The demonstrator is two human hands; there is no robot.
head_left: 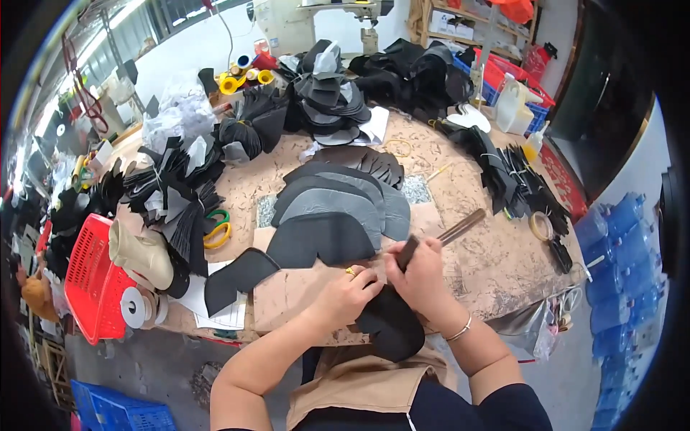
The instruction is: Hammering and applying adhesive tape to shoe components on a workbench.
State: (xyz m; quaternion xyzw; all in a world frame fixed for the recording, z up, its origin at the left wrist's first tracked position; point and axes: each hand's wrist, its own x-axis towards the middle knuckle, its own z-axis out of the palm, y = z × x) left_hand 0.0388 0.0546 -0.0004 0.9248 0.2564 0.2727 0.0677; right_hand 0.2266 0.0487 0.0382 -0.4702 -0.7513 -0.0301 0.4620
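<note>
My left hand is closed, its fingertips pinching the edge of a black curved shoe-upper piece. That piece hangs over the table's front edge, toward my lap. Beside it my right hand is wrapped round a hammer-like tool, its dark blocky end showing by the fingers and its long brownish handle sticking out to the upper right. Just beyond my hands lies a fanned stack of grey and black shoe-upper pieces. A black piece with a stitched-looking edge lies to the left.
Yellow- and green-handled scissors, a beige shoe last, a red basket and a thread spool are at left. Bundled dark pieces and a tape roll lie right. Blue water jugs stand beyond the table.
</note>
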